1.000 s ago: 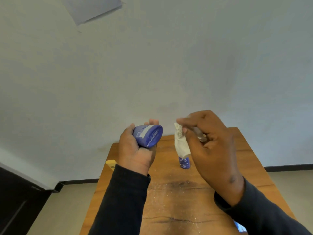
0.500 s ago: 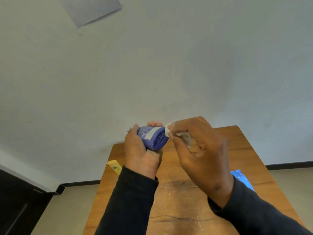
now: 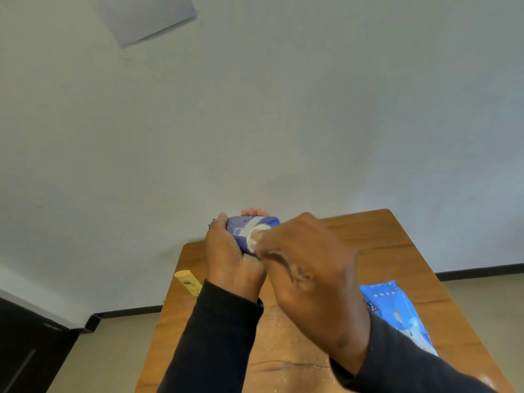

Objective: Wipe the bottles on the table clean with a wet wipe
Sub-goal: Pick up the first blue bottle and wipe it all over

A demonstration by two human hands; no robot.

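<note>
Head cam is tilted up pretty far, so most of the shot is white wall [image 3: 283,114] with a grey sheet [image 3: 147,15] stuck on it up at 11 o'clock. Down at the bottom there's a wooden table [image 3: 397,251] and both arms in dark sleeves [image 3: 215,336] coming in from 6 o'clock.

Left hand [image 3: 229,259] is wrapped around a blue bottle [image 3: 249,225], holding it up off the table, lying more or less sideways with its white label facing the camera. Fingertips peek over the top of it. Right hand [image 3: 309,270] is right next to it at 3 o'clock, fingers bunched on a white wipe [image 3: 255,236] and pressing it against the bottle's side. It's a bit motion-blurred, so I can't make out the exact finger positions.

On the table, a yellow tube [image 3: 187,280] lies near the left edge, partly hidden behind the left sleeve. Over at 4 o'clock there's a blue wipes pack [image 3: 397,310] lying flat, partly covered by the right forearm. Pale floor [image 3: 113,350] shows on both sides of the table, with a dark skirting along the wall.
</note>
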